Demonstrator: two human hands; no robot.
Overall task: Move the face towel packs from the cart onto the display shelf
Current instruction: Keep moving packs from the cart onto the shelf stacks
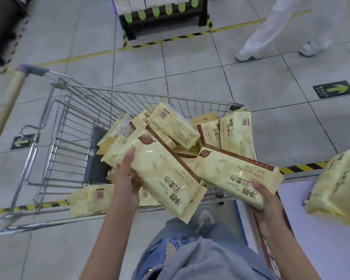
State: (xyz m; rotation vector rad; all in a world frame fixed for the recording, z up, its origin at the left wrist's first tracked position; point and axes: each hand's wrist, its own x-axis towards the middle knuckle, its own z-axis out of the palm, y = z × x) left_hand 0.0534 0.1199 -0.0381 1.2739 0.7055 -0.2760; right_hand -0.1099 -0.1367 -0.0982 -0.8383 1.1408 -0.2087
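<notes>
A wire shopping cart (55, 126) stands in front of me, its right half piled with several pale yellow face towel packs (174, 124). My left hand (125, 178) grips one long yellow pack (162, 174) by its left edge, just above the pile. My right hand (269, 205) holds a second pack (234, 172) from below, over the cart's right corner. The display shelf (319, 219), a pale surface with a blue and red edge, lies low at the right. More packs (339, 188) rest on it at the right border.
Another person's white trouser legs and shoes (271, 37) are on the tiled floor at top right. A dark stand with white and green goods (162, 13) sits at top centre. Yellow-black hazard tape (301, 167) and green arrow stickers mark the floor. My jeans fill the bottom.
</notes>
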